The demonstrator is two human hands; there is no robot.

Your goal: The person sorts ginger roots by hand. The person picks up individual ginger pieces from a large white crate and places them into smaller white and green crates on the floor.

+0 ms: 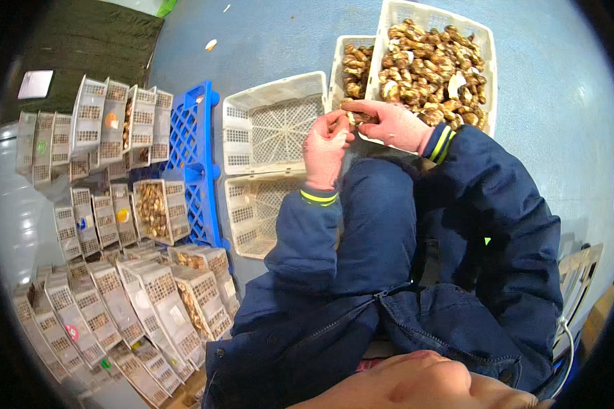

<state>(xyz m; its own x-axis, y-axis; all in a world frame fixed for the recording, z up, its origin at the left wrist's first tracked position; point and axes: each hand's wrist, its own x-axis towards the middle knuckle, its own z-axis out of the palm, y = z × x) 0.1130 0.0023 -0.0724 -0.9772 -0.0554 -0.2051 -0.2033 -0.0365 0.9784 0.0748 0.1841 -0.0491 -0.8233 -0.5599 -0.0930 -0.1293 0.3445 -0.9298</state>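
My right hand [396, 123], in a pink glove, holds a brown mushroom [364, 117] over the near edge of the crates. The fingers of my left hand [326, 148], also gloved in pink, are bunched at the mushroom's pale end; what lies inside them is hidden. Beneath and beyond my right hand, a white plastic crate [490, 66] is heaped with similar mushrooms [432, 66]. A second crate [337, 61] of mushrooms sits partly under it on the left. Left of my hands lies a white crate [276, 122] with its bare lattice bottom showing.
Another white crate [250, 214] stands nearer me, partly behind my left sleeve. Blue plastic pallets [197, 153] run along the left, beside tall stacks of white crates [158, 286], some holding mushrooms. Pale scraps [211, 45] lie on the blue floor [266, 36]. A chair [578, 281] is at right.
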